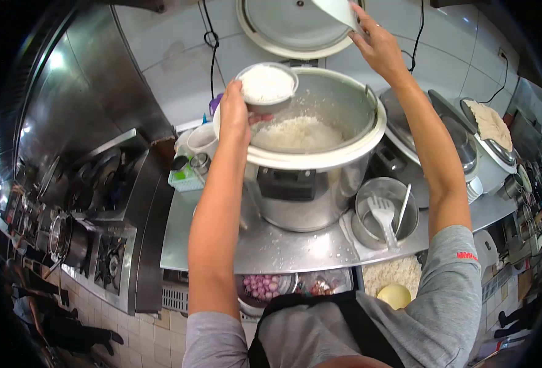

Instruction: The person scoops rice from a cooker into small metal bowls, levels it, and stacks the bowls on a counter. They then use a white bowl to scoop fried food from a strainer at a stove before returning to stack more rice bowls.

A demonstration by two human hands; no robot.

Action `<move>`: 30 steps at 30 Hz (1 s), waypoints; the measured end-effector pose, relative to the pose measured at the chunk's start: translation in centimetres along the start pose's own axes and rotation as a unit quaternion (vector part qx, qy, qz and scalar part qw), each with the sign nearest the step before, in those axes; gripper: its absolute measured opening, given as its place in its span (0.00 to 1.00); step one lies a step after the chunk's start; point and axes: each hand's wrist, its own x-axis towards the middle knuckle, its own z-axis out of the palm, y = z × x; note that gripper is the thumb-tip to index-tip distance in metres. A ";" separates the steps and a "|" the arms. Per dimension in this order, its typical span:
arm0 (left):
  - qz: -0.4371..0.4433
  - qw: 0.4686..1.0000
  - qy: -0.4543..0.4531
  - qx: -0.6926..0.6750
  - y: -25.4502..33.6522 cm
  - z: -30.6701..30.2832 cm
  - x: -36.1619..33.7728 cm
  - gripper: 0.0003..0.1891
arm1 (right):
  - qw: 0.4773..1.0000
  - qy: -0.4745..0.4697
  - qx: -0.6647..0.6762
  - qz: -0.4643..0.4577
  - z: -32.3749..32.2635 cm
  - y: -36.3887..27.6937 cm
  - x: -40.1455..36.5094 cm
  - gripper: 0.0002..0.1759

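My left hand (239, 113) is wrapped round a small metal bowl (277, 110) heaped with white rice (265, 84). The bowl is over the left rim of a large rice cooker (378, 132), whose pot holds cooked rice (301, 134). Up at the right, my right hand (378, 49) grips a white rice paddle (338, 11), its blade pointing left in front of the raised cooker lid (265, 27). Part of the paddle is cut off by the top edge.
A metal pot (360, 230) with a white slotted spatula (381, 211) stands right of the cooker's base. Another cooker (399, 116) is farther right. Cups (202, 140) and a basket (185, 182) sit left. Below are onions (260, 286) and a rice bin (393, 273). A stove (108, 264) stands left.
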 end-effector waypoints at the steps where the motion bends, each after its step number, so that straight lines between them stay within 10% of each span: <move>1: 0.004 1.000 -0.010 0.000 0.1 0.0 -0.2 0.23 | 0.996 -0.016 -0.009 0.085 -0.1 1.5 1.0 0.25; 6: -0.028 0.999 -0.015 0.011 0.2 -0.2 -0.3 0.23 | 0.939 -0.081 0.126 0.310 4.1 13.4 5.9 0.24; 19: -0.038 0.998 -0.024 0.043 0.4 0.1 0.1 0.23 | 0.772 -0.017 0.484 0.411 9.3 16.1 9.4 0.39; 25: 0.015 0.999 0.015 0.029 0.5 0.1 0.0 0.23 | 0.955 0.040 0.274 0.103 6.7 18.3 11.6 0.31; 27: 0.078 0.995 0.054 -0.015 0.8 0.3 -0.4 0.23 | 0.965 0.152 0.122 -0.174 3.8 15.2 13.0 0.28; 30: 0.155 0.983 0.078 -0.053 1.7 -1.5 -2.6 0.23 | 0.981 0.077 0.116 -0.139 -2.7 4.7 9.3 0.25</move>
